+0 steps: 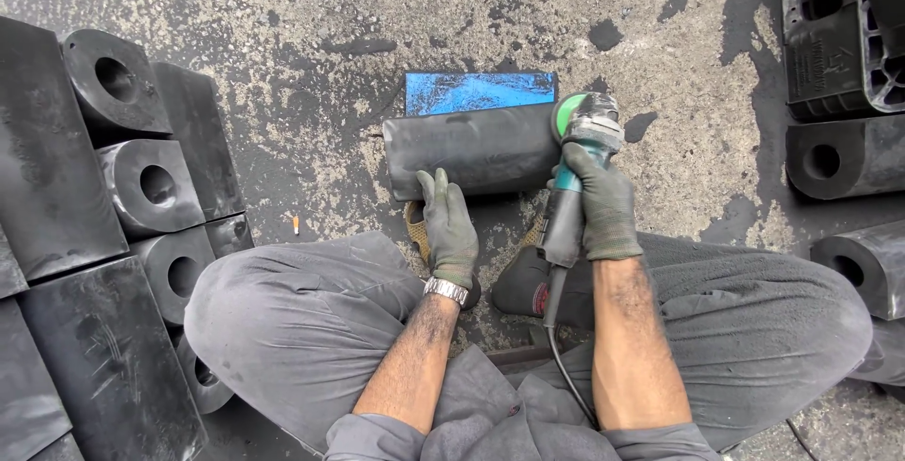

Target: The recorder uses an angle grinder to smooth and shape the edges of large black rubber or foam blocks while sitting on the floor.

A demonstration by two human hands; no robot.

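A black rubber block point(476, 148) lies on the ground in front of my knees, its far face shining blue point(479, 91). My gloved left hand point(448, 225) rests on the block's near edge, fingers spread flat against it. My gloved right hand point(601, 205) grips the body of an angle grinder point(577, 164), whose green-topped head sits at the block's right end. The grinder's black cord point(564, 376) runs down between my legs.
Stacked black rubber blocks with round holes point(141, 183) stand at the left. More such blocks point(839, 155) and a black plastic crate point(834, 32) lie at the right. A small orange stub point(296, 225) lies on the stained concrete.
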